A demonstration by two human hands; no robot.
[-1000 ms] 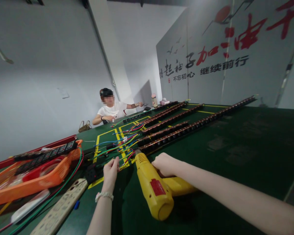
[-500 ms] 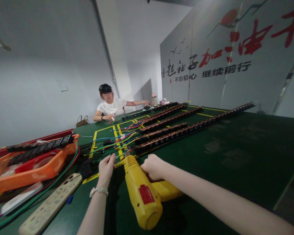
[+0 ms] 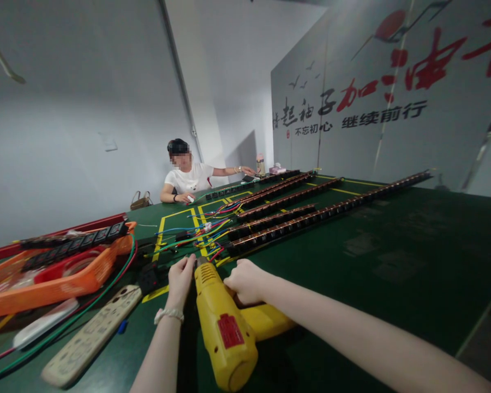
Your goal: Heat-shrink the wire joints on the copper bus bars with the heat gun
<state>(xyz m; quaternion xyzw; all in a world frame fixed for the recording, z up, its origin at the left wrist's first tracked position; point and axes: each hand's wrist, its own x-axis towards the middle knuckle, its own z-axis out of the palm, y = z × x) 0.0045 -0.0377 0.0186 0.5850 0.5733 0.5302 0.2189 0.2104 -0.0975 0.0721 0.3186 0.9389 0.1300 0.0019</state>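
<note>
My right hand (image 3: 249,281) is closed around the handle of a yellow heat gun (image 3: 219,322) with a red label. The gun's metal nozzle points away from me and sits right beside the fingertips of my left hand (image 3: 182,275). That hand is pinched closed at a wire end, mostly hidden by the fingers and nozzle. Just beyond are coloured wires (image 3: 215,237) in blue, green, yellow and red. They come out of long black strips with copper rails (image 3: 294,224), lying side by side on the green table (image 3: 352,295).
On the left stand an orange basket (image 3: 90,278) holding black socket strips and a red roll, a beige power strip (image 3: 94,333) with a black plug (image 3: 149,277), and a white device (image 3: 45,323). Across the table, another person (image 3: 190,177) sits near a bottle (image 3: 260,165).
The heat gun has shifted left, bringing its nozzle up against my left fingertips. My right hand moved along with it. Both hands keep their grip.
</note>
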